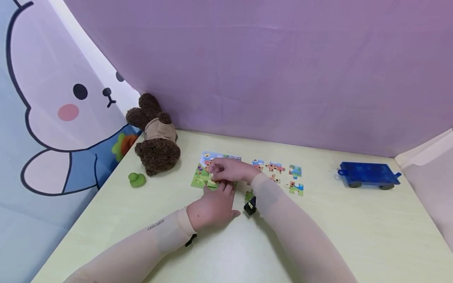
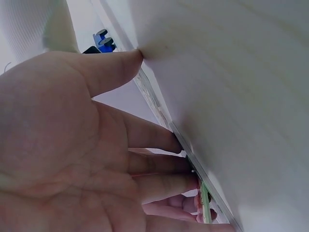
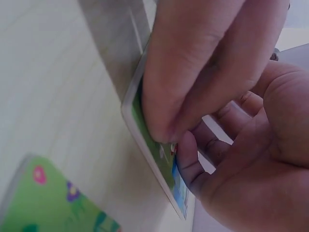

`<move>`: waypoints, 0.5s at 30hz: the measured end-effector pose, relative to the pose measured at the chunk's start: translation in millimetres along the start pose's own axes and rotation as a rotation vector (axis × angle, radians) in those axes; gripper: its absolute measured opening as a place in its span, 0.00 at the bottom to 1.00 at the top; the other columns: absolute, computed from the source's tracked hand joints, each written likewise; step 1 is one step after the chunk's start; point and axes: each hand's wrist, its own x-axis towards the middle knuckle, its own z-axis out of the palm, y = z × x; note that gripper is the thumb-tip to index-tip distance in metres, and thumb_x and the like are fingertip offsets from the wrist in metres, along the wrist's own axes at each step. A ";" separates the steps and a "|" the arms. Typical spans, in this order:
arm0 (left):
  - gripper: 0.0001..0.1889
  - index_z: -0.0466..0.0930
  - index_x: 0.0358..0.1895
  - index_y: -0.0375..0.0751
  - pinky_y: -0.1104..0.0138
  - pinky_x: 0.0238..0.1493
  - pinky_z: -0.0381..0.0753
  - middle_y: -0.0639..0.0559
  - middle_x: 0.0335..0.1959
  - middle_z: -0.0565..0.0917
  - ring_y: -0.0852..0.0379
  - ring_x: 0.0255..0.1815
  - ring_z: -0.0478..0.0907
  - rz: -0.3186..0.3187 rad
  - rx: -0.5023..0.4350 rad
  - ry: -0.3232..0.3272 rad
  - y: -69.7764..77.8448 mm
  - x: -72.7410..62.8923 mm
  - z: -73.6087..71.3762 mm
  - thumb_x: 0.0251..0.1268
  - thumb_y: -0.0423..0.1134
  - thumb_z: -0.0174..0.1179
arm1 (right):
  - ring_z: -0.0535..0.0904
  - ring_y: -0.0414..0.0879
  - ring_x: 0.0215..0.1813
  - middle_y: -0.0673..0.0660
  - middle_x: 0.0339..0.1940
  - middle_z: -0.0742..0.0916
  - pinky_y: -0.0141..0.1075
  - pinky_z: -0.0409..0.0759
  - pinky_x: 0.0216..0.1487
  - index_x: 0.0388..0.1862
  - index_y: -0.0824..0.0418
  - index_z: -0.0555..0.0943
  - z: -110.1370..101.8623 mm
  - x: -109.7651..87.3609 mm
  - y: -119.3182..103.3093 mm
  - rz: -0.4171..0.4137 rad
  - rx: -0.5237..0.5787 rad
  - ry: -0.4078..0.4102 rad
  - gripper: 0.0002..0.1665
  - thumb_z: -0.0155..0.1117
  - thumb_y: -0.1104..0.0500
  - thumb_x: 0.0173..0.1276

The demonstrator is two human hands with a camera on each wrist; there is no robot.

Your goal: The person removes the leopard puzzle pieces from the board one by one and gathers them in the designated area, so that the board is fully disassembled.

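A jigsaw puzzle point(image 1: 199, 179), printed in green and blue, lies on the pale table, partly hidden by both hands. My right hand point(image 1: 231, 169) reaches over it with bent fingers, pinching a green-edged puzzle piece point(image 2: 206, 208) between thumb and fingertips. Just in front, my left hand point(image 1: 214, 206) is palm down, its extended fingers touching the puzzle's near edge and its thumb resting on the table. Seen from the right wrist, the left fingers point(image 3: 169, 96) press onto the green printed surface close beside the right fingertips.
Several loose puzzle pieces point(image 1: 296, 188) lie right of the puzzle; one green piece point(image 1: 249, 195) is near the right wrist. A blue toy wagon point(image 1: 369, 173) stands far right. At the left are a brown plush toy point(image 1: 161, 153) and a small green toy point(image 1: 136, 180). Purple cloth point(image 1: 283, 78) hangs behind.
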 end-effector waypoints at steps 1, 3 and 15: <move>0.46 0.53 0.87 0.38 0.29 0.74 0.72 0.42 0.90 0.55 0.45 0.90 0.54 0.001 0.002 0.000 0.1 -0.1 -0.2 0.81 0.68 0.51 | 0.84 0.45 0.46 0.54 0.47 0.89 0.36 0.83 0.50 0.61 0.57 0.81 0.3 -0.3 0.2 -0.005 0.004 0.003 0.13 0.61 0.58 0.82; 0.46 0.53 0.87 0.38 0.28 0.74 0.72 0.42 0.90 0.54 0.45 0.90 0.53 0.004 0.010 -0.001 0.0 -0.2 -0.3 0.81 0.68 0.50 | 0.84 0.45 0.47 0.54 0.48 0.89 0.35 0.83 0.51 0.60 0.57 0.81 1.3 -0.6 1.0 -0.023 0.016 0.005 0.12 0.61 0.60 0.82; 0.47 0.52 0.87 0.37 0.29 0.74 0.73 0.41 0.90 0.53 0.43 0.90 0.53 0.013 0.010 0.001 -1.4 0.1 1.6 0.82 0.68 0.48 | 0.84 0.45 0.48 0.52 0.48 0.87 0.38 0.84 0.53 0.55 0.52 0.82 8.0 3.8 8.1 -0.089 0.050 0.055 0.08 0.65 0.56 0.81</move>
